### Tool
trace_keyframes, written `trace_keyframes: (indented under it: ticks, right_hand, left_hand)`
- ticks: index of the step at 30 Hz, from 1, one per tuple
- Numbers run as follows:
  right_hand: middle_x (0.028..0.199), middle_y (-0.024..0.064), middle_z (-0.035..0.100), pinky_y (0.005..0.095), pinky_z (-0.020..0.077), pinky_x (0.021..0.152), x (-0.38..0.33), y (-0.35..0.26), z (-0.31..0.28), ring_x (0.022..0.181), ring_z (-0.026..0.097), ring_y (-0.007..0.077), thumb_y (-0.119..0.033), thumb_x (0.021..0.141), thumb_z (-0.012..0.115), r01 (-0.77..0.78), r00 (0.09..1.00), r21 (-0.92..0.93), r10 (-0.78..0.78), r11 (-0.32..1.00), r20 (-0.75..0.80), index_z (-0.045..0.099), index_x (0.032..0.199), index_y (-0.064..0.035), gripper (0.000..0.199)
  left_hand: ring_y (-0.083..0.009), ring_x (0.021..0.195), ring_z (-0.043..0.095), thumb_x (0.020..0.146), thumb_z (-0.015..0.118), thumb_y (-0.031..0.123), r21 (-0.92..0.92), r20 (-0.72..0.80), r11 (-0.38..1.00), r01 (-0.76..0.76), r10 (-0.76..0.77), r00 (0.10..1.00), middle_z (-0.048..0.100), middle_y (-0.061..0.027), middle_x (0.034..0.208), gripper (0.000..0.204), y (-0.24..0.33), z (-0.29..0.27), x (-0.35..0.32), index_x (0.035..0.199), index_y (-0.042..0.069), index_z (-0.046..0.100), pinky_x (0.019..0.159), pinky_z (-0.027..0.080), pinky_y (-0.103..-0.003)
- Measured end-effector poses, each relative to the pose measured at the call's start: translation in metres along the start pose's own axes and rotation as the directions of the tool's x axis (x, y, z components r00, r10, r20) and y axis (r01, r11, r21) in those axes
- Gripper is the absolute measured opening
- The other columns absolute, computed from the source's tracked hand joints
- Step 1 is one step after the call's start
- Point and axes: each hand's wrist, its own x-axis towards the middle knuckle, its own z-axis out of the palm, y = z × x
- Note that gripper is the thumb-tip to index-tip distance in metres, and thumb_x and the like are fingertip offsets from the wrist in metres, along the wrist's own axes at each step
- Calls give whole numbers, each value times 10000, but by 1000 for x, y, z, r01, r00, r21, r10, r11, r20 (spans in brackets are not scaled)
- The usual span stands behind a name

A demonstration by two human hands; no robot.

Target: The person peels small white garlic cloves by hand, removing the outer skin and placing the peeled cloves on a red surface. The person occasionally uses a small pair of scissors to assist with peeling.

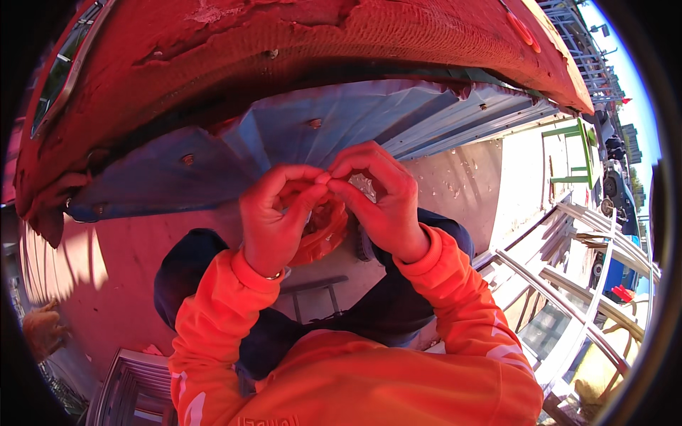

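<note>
My left hand (273,216) and my right hand (389,206) meet in front of me, thumbs and forefingers pinched together tip to tip. Whatever sits between the fingertips is too small or hidden to make out. Right below them is a translucent orange-red plastic container or bag (321,243), between my knees; my hands cover part of it, and its contents are unclear. Something clear and shiny (363,186) shows beside the fingers of my right hand.
A red-covered roof edge with blue corrugated metal sheet (284,131) hangs close ahead. White metal frames (590,284) lean at the right, near a green stand (586,153). Stacked frames (138,387) stand at lower left. A dark metal stand (312,290) lies between my legs.
</note>
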Motion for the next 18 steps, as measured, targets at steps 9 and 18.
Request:
trace_keyframes:
  ticks: [9,18]
  right_hand:
    - [1061,99,657,302,532,887,-4,2,7,971,665,188,136,839,740,17,1000,66,-15,998,-26,671,992,9,210]
    - [1025,105,683,309,543,819,-1,0,6,911,688,198,113,811,793,136,987,-122,-145,983,-67,712,990,16,219]
  left_hand:
    - [-106,921,718,1012,694,21,-90,17,993,77,-76,997,761,-78,1022,144,4,-3,0,1136,-49,674,818,564,-240]
    - [-132,948,734,1026,673,21,-159,52,979,128,-121,991,763,-97,1056,165,4,-5,1,1169,-59,659,842,578,-250]
